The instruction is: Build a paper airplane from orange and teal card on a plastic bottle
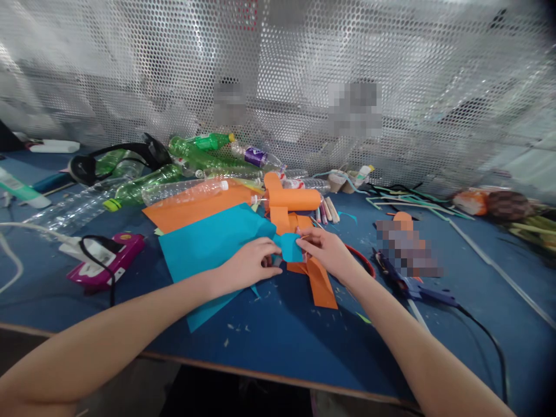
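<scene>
A small blue paper piece (pixel 291 248) with rounded corners is pinched at its right edge by my right hand (pixel 324 249). My left hand (pixel 252 262) is at its left side, thumb and fingers curved with a gap between them; a small greyish thing near the fingertips is too unclear to name. Under my left hand lies a large blue sheet (pixel 208 243). Behind my hands are an orange paper-wrapped bottle (pixel 299 199) and folded orange strips. One orange strip (pixel 321 284) hangs below my right hand on the table.
Plastic bottles (pixel 186 191) and an orange sheet (pixel 174 209) lie at the back left. A magenta power strip (pixel 106 263) with cables is on the left. Markers (pixel 328 210) stand behind my right hand. A blue glue gun (pixel 417 288) with its cord lies right, before a perforated metal screen (pixel 304 87).
</scene>
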Demonstrator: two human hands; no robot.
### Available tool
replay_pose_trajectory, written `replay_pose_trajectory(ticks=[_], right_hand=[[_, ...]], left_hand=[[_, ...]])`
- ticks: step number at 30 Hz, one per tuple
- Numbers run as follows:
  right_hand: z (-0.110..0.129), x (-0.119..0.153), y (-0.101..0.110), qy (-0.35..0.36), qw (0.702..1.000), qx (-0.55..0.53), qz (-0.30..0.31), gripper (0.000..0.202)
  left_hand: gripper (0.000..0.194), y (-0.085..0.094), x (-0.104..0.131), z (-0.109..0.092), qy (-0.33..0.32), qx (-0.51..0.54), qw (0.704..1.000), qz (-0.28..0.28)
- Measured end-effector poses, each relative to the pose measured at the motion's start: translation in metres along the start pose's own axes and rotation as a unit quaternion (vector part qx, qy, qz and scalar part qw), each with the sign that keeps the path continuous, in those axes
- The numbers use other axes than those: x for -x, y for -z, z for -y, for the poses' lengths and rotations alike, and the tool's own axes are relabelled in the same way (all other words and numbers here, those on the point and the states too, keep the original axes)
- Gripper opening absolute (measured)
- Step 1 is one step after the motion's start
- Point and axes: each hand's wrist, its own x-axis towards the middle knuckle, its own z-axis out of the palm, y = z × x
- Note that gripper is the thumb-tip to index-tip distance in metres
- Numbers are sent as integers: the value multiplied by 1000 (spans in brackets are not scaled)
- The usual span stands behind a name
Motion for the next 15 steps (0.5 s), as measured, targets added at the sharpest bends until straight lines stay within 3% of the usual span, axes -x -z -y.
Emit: replay_pose_trajectory(ticks=[3, 6, 9, 12, 15], right_hand=[[-1, 1, 1, 20, 997, 75, 1, 11], [0, 2, 3, 40, 986, 155, -37, 11], [2, 2, 6, 52, 976, 203, -59, 11], [2, 3, 7, 47, 980, 192, -30, 11], [2, 6, 4, 45, 978, 205, 7, 19]], left_hand=[[31, 1, 1, 0, 3, 32, 999, -17], [20, 10, 2, -5, 11, 38, 998, -42], [17, 25, 2, -6, 13, 10, 993, -118], [15, 38, 0, 1, 28, -18, 980, -194], [7, 43, -3, 12, 41, -47, 977, -204]])
